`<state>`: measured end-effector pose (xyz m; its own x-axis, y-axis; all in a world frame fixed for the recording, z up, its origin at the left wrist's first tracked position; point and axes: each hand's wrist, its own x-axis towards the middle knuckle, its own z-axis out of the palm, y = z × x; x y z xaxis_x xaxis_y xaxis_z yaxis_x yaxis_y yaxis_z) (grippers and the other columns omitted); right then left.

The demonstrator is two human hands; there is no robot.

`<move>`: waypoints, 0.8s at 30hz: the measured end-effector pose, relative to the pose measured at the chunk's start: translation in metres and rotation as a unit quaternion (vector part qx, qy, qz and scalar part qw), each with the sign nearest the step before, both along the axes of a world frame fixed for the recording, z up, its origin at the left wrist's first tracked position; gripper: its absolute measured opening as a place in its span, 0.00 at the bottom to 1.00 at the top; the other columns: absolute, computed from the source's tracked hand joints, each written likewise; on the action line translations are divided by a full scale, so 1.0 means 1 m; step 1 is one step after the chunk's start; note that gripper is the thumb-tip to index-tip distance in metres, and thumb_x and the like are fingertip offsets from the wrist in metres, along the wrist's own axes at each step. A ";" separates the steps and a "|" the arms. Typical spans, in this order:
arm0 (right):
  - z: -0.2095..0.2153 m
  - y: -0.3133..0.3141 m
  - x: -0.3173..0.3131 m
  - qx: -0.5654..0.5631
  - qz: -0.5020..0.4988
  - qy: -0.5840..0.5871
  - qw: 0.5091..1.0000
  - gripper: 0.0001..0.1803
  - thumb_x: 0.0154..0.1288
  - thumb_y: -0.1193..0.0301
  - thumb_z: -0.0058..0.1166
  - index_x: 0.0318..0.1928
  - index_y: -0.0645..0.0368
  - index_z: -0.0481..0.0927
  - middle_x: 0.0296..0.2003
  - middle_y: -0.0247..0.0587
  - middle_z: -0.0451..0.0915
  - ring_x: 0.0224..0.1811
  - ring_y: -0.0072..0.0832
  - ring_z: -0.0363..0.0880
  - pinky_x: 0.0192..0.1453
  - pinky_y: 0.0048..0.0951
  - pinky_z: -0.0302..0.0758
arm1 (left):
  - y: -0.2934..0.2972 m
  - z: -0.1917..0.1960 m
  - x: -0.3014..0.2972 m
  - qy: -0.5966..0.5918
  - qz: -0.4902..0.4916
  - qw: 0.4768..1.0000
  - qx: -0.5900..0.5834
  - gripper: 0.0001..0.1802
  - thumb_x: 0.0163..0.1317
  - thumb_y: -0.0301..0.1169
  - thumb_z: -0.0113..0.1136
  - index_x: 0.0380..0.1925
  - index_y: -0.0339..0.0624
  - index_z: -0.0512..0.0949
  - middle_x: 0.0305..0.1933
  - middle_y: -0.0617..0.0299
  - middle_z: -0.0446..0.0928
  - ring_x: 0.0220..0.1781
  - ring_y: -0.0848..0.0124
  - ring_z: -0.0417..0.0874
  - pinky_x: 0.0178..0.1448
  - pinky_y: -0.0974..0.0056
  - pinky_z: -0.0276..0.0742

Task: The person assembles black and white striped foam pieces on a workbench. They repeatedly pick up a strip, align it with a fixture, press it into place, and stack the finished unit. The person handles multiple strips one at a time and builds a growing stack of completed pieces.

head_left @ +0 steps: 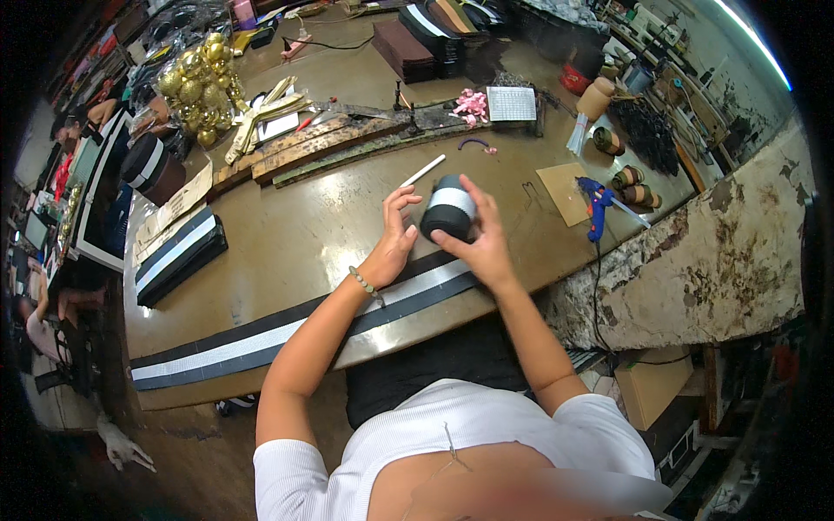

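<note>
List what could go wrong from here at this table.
1. Only the right hand seems to grip the white-banded dark roll; the left hand looks open beside it, so the roll might slip or loosen.
2. The left forearm crosses the long striped strip, so the beaded bracelet could snag it.
3. The blue glue gun's cord hangs over the table edge; a tug might pull the glue gun off.

Left hand [391, 239]: open tabletop [295, 234] left of fingers, up to folded strip stack [180, 254]; white stick [424, 170] just past fingertips, wooden planks [334, 146] block farther out. Right hand [485, 245]: passable gap rightward, then brown card [560, 193], blue glue gun [596, 201]; striped roll [450, 208] blocks between both hands' fingers
</note>
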<state>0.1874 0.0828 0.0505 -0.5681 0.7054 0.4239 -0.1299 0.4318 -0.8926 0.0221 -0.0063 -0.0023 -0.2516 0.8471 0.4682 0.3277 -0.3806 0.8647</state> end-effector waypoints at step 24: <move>-0.043 -0.021 0.007 0.212 0.091 -0.268 0.935 0.23 0.73 0.64 0.53 0.63 0.62 0.76 0.69 0.53 0.67 0.74 0.49 0.61 0.77 0.45 0.58 | -0.023 0.060 -0.082 -0.091 0.190 0.976 0.053 0.38 0.50 0.48 0.77 0.61 0.54 0.74 0.64 0.58 0.70 0.68 0.59 0.71 0.73 0.52 0.65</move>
